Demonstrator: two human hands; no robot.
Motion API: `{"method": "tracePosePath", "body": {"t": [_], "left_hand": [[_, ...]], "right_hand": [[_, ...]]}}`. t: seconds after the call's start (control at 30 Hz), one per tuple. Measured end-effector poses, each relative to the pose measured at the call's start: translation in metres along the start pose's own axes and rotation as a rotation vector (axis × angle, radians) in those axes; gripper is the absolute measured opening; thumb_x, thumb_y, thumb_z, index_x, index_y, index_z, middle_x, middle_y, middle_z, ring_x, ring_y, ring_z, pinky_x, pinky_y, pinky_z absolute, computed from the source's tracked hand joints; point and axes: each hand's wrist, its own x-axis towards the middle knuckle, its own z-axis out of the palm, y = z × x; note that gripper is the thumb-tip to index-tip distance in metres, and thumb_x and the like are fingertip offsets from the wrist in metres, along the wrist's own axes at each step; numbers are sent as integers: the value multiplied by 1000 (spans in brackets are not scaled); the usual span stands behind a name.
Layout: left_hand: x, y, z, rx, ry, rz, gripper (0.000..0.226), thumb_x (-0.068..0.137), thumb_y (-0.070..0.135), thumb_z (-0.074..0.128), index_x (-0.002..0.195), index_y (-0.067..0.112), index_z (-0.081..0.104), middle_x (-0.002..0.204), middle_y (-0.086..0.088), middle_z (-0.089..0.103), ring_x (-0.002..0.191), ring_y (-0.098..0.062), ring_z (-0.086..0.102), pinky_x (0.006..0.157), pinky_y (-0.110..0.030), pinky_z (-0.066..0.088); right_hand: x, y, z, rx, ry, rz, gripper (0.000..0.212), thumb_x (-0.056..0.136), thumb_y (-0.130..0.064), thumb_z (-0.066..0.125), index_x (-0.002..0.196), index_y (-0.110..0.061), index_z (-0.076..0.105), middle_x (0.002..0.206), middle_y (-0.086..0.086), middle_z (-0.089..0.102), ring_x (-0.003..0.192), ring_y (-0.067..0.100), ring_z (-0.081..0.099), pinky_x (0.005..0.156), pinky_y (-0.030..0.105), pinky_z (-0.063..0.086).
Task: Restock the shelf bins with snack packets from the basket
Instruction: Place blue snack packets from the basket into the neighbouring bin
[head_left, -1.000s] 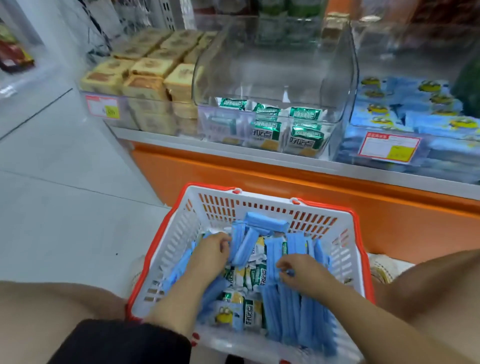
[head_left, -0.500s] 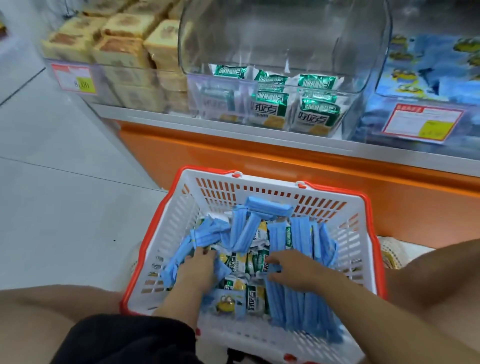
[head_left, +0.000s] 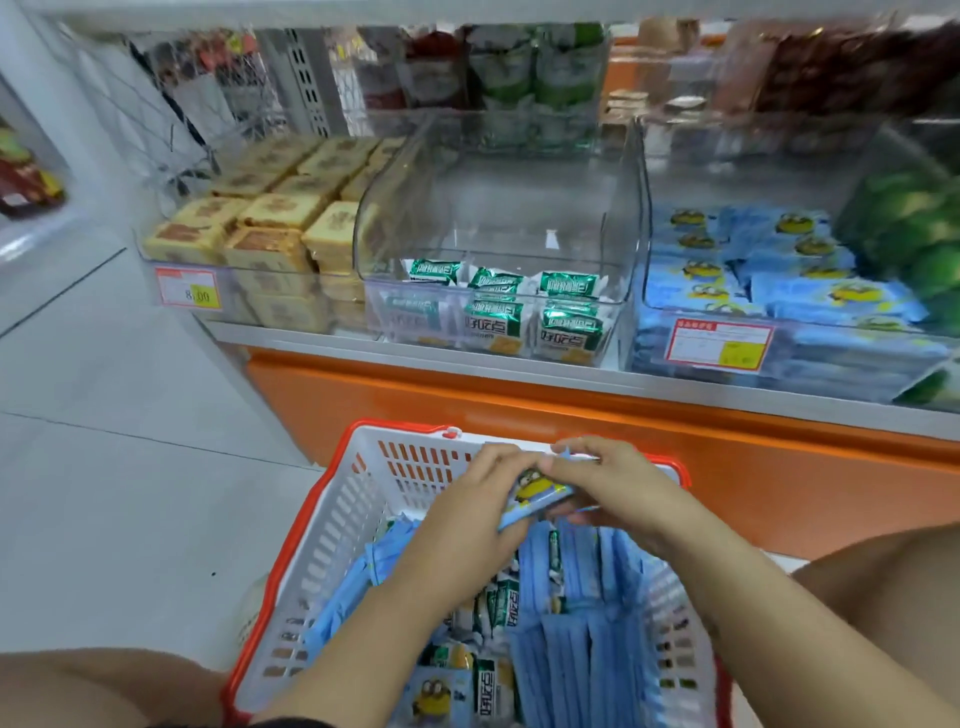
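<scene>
Pick-up step: left hand and right hand grip blue packets over the basket. Next, probably: lift them forward-right of the hands into the matching bin.

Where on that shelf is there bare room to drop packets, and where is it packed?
The middle clear bin is mostly bare above its low green packets, between the cake bin and the blue-packet bin. Both neighbours are heaped; the basket is crowded too.

My fingers pinch a glossy film packet; the basket at six o'clock is matt slotted plastic, the bin at twelve o'clock clear, shiny plastic.
</scene>
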Motion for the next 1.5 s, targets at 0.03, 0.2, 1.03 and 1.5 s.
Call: {"method": "tracePosePath", "body": {"t": [0.03,0.2,1.03,1.5], "left_hand": [[4,8,-6,-3,14,38,62,89,18,67,141,41,40,130,23,34,109,-5,51,88,-27,47],[16,42,-44,69,168,169,66,82,46,68,141,41,39,133,22,36,122,-7,47,99,-34,44],[234,174,-92,774,57,232,57,87,61,60,138,39,47,136,10,56,133,-18,38,116,-49,21],[282,179,-53,1197,-287,188,35,93,34,60,125,22,53,114,0,66,111,-25,59,113,-49,26]], "right_hand": [[-8,-8,-3,46,1,-40,32,88,-21,73,117,-15,60,82,8,74,63,17,72,53,22,52],[-38,-37,-26,135,55,-277,31,86,-7,72,114,-12,63,87,10,76,77,19,71,74,34,55],[-4,-142,-204,-867,430,-612,57,81,-29,79,132,-28,53,130,-5,58,115,14,56,97,34,48],[42,-146,-220,-982,267,-462,49,79,-31,81,124,-20,63,120,-4,65,107,12,60,89,25,47]]}}
